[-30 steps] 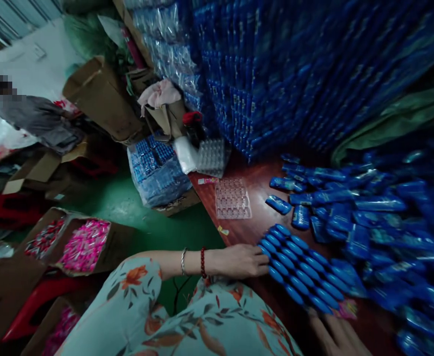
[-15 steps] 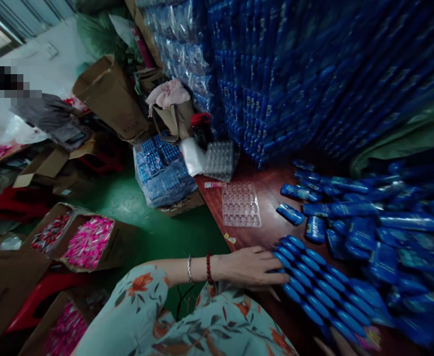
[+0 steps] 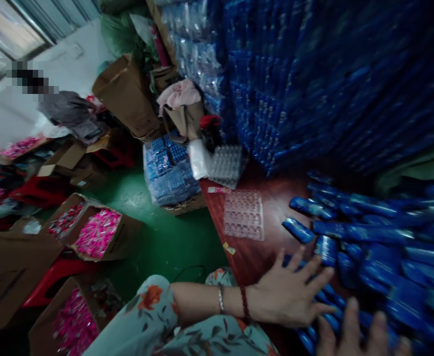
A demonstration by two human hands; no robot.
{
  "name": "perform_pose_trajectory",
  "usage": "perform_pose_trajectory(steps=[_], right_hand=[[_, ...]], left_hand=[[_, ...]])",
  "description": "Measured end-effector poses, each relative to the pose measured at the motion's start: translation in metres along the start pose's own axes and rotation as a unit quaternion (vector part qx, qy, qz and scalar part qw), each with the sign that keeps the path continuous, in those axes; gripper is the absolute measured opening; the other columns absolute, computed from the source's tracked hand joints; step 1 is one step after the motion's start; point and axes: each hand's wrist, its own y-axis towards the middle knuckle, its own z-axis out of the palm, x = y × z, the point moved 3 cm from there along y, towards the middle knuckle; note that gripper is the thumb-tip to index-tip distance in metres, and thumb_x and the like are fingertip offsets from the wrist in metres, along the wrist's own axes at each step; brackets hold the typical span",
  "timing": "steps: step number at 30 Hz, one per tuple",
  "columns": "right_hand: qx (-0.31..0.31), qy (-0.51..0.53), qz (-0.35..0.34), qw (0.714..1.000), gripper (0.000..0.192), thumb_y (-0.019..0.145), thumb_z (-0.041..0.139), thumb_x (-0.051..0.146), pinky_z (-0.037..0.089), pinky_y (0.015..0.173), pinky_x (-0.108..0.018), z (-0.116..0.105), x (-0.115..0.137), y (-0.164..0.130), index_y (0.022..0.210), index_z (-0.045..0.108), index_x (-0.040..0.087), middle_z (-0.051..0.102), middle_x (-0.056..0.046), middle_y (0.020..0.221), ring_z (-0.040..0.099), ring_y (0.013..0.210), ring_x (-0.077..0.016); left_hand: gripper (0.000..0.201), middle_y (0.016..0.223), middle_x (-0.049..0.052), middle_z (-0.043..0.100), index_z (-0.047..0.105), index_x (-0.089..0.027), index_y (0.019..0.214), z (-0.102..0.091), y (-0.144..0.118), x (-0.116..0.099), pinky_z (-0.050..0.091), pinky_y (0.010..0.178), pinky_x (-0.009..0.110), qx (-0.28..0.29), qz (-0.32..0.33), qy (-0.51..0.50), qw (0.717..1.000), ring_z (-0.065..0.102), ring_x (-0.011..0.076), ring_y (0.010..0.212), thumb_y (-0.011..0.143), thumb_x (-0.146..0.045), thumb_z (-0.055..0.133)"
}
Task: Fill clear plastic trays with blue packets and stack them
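At the bottom edge, the right hand (image 3: 354, 333) is showing only its fingers, which are lying spread and flat on the row of blue packets (image 3: 330, 304); it is gripping nothing. Just beside it, the left hand (image 3: 289, 291) is reaching in from a floral sleeve (image 3: 146, 321), palm down and fingers fanned wide, pressing on the near end of the same row without closing around any packet; a silver bangle and a red bead bracelet (image 3: 244, 305) are sitting on its wrist. The row itself is lying at the near edge of the reddish wooden table (image 3: 254, 257), mostly hidden under the two hands. A little farther out, a loose heap of blue packets (image 3: 380, 232) is spreading over the right part of the table, with one single packet (image 3: 298, 230) lying apart from it toward the left. Beyond the left hand, a clear plastic blister tray (image 3: 243, 215) is resting flat on the table, and a stack of similar trays (image 3: 227, 164) is standing behind it near the table's far corner. Off the table, on the green floor, open cardboard boxes of pink items (image 3: 97, 232) are sitting to the left, and a plastic-wrapped bundle of blue goods (image 3: 170, 173) is standing against the table's end. At the back, a tall wall of stacked blue packs (image 3: 313, 79) is filling the view, blurred by motion.
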Motion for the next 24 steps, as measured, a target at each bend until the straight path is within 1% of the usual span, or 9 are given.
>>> perform_pose_trajectory(steps=[3,6,11,13,16,18,19,21,24], right_hand=[[-0.031,-0.058,0.129,0.990,0.057,0.089,0.036,0.038,0.033,0.090,-0.069,-0.018,0.019,0.014,0.144,0.028,0.024,0.041,-0.016,0.139,0.025,0.133,-0.0414],[-0.029,-0.066,0.202,0.977,0.060,0.090,0.033,0.047,0.030,0.098,-0.064,-0.025,0.031,0.027,0.142,0.032,0.016,0.029,-0.019,0.146,0.015,0.136,-0.0398],[-0.041,0.085,0.286,0.953,0.057,0.092,0.028,0.050,0.022,0.108,-0.056,-0.033,0.024,0.023,0.143,0.029,0.026,0.024,-0.007,0.150,0.013,0.139,-0.0282],[-0.116,0.198,0.328,0.916,0.058,0.092,0.023,0.051,0.026,0.107,-0.051,-0.040,0.018,0.009,0.144,0.024,0.025,0.024,-0.008,0.150,0.021,0.138,-0.0251],[-0.234,0.368,0.409,0.802,0.060,0.092,0.019,0.052,0.038,0.100,-0.045,-0.044,0.011,-0.018,0.143,0.027,0.020,0.038,-0.014,0.143,0.042,0.127,-0.0238],[-0.249,0.440,0.434,0.746,0.062,0.091,0.023,0.055,0.042,0.097,-0.044,-0.041,0.011,-0.033,0.140,0.033,0.018,0.047,-0.016,0.136,0.050,0.120,-0.0239],[-0.242,0.457,0.435,0.737,0.063,0.090,0.026,0.057,0.042,0.097,-0.044,-0.039,0.013,-0.039,0.139,0.035,0.018,0.049,-0.016,0.134,0.051,0.119,-0.0241],[-0.210,0.452,0.426,0.755,0.065,0.089,0.030,0.059,0.038,0.102,-0.044,-0.032,0.019,-0.046,0.139,0.036,0.020,0.045,-0.013,0.139,0.046,0.125,-0.0237],[-0.155,0.390,0.411,0.809,0.064,0.088,0.032,0.059,0.028,0.109,-0.043,-0.023,0.029,-0.050,0.143,0.029,0.026,0.031,-0.004,0.148,0.027,0.136,-0.0213]], left_hand=[[0.061,0.144,0.013,0.035,0.027,-0.015,0.141,0.003,0.000,0.002,0.037,0.098,0.052,0.028,-0.012,-0.045,0.999,0.027,0.0315,0.133,0.092,-0.051,0.028],[0.057,0.139,0.015,0.041,0.030,-0.017,0.140,0.006,0.003,0.002,0.042,0.092,0.052,0.045,-0.029,-0.061,0.997,0.034,0.0327,0.128,0.092,-0.048,0.033],[0.051,0.143,0.013,0.037,0.036,-0.021,0.137,0.005,0.008,0.006,0.038,0.099,0.051,-0.007,-0.025,-0.170,0.985,0.030,0.0303,0.132,0.092,-0.044,0.038],[0.049,0.145,0.012,0.034,0.038,-0.020,0.136,0.002,0.007,0.017,0.031,0.106,0.047,-0.061,-0.042,-0.286,0.955,0.030,0.0248,0.134,0.093,-0.044,0.034],[0.053,0.138,0.014,0.044,0.042,-0.013,0.132,0.006,-0.001,0.046,0.033,0.107,0.040,-0.122,-0.144,-0.468,0.863,0.042,0.0207,0.128,0.094,-0.046,0.026],[0.058,0.133,0.016,0.049,0.044,-0.010,0.129,0.014,-0.012,0.060,0.037,0.104,0.039,-0.109,-0.204,-0.535,0.812,0.047,0.0223,0.124,0.092,-0.052,0.028],[0.061,0.131,0.016,0.051,0.046,-0.009,0.128,0.020,-0.018,0.063,0.039,0.103,0.040,-0.081,-0.218,-0.551,0.802,0.048,0.0237,0.122,0.091,-0.054,0.029],[0.062,0.126,0.014,0.056,0.050,-0.011,0.125,0.029,-0.029,0.061,0.042,0.100,0.042,-0.023,-0.216,-0.552,0.805,0.050,0.0263,0.120,0.089,-0.058,0.032],[0.055,0.117,0.009,0.062,0.050,-0.016,0.125,0.029,-0.040,0.046,0.047,0.094,0.043,-0.002,-0.133,-0.512,0.849,0.053,0.0277,0.116,0.091,-0.055,0.032]])
